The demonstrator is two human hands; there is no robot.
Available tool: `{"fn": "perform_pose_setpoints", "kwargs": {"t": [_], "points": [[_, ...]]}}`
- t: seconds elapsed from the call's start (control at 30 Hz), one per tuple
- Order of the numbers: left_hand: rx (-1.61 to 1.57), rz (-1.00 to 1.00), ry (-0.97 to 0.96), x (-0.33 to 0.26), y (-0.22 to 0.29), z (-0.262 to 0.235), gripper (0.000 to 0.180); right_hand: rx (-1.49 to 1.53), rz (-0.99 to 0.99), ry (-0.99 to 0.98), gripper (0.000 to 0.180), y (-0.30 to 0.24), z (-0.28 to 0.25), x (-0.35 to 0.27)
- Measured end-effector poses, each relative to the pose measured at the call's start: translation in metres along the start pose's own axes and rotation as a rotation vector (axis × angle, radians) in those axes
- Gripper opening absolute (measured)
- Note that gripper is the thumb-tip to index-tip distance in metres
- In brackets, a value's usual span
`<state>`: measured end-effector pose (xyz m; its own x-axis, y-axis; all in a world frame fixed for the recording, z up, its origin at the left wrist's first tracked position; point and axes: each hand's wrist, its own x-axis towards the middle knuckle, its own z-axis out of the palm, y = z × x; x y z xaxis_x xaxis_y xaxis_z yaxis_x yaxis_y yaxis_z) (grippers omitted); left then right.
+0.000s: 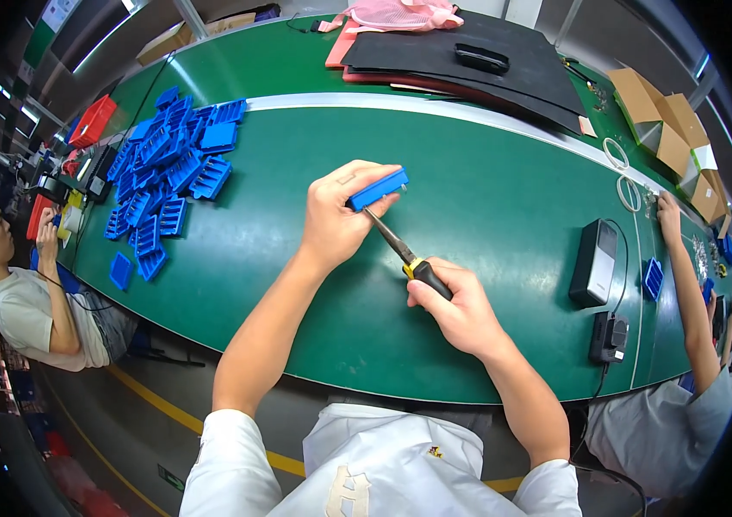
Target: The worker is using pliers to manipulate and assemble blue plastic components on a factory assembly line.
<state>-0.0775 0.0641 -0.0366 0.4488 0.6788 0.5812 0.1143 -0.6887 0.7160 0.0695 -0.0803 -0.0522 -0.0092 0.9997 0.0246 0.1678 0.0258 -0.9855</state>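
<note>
Blue plastic sits pinched in the fingers of the left hand: a small ribbed blue part, held just above the green desk. The right hand is closed tight round the black-and-yellow handle of a screwdriver, whose shaft slants up so its tip meets the part's underside. Well off to the left lies a heap of blue parts. To the right, a black box with its adapter rests near a neighbour's arm.
</note>
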Motion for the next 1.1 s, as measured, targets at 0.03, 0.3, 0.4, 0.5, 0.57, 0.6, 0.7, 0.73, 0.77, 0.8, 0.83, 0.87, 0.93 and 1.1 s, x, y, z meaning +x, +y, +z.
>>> {"fn": "perform_pose_setpoints", "kwargs": {"t": [0.03, 0.3, 0.4, 0.5, 0.57, 0.6, 0.7, 0.73, 0.77, 0.8, 0.83, 0.87, 0.93, 1.1], "points": [[0.000, 0.003, -0.001, 0.001, -0.001, -0.002, 0.030, 0.028, 0.036, -0.008, 0.019, 0.001, 0.000, 0.000], [-0.169, -0.395, 0.176, 0.014, -0.019, -0.038, 0.042, -0.439, -0.064, 0.422, 0.021, -0.008, -0.052, 0.008], [-0.382, -0.494, 0.119, -0.001, -0.021, -0.039, 0.042, -0.741, 0.043, 0.516, 0.023, 0.008, -0.051, 0.012], [-0.571, -0.720, -0.012, -0.016, 0.002, -0.039, 0.030, -0.878, -0.014, 0.511, 0.035, 0.016, -0.050, 0.010], [-0.737, -0.785, -0.054, -0.027, 0.023, -0.044, 0.029, -0.965, -0.195, 0.530, 0.055, 0.005, -0.038, 0.007], [-0.817, -0.812, -0.066, -0.033, 0.033, -0.045, 0.030, -0.859, -0.328, 0.445, 0.058, -0.003, -0.031, 0.001], [-0.966, -0.832, -0.109, -0.062, 0.068, -0.035, 0.027, -0.611, -0.615, 0.183, 0.061, -0.034, -0.008, -0.017], [-0.936, -0.817, -0.124, -0.077, 0.087, -0.029, 0.025, -0.497, -0.711, 0.091, 0.051, -0.038, -0.006, -0.028], [-1.013, -0.904, -0.166, -0.091, 0.113, -0.031, 0.025, -0.444, -0.801, 0.083, 0.042, -0.042, -0.001, -0.041], [-1.124, -0.914, -0.252, -0.106, 0.128, -0.036, 0.024, -0.394, -0.809, 0.093, 0.039, -0.043, 0.005, -0.060], [-1.045, -0.949, -0.221, -0.122, 0.149, -0.035, 0.031, -0.340, -0.829, 0.142, 0.029, -0.034, 0.013, -0.077], [-0.955, -0.693, -0.188, -0.153, 0.140, -0.028, 0.037, -0.232, -0.781, 0.142, 0.029, -0.028, 0.024, -0.096], [-0.630, -0.514, -0.193, -0.191, 0.145, -0.019, 0.065, -0.123, -0.630, 0.153, 0.028, -0.009, 0.033, -0.136], [-0.674, -0.439, -0.272, -0.246, 0.121, 0.023, 0.058, 0.068, -0.239, 0.341, 0.022, 0.049, 0.049, -0.205]]}}
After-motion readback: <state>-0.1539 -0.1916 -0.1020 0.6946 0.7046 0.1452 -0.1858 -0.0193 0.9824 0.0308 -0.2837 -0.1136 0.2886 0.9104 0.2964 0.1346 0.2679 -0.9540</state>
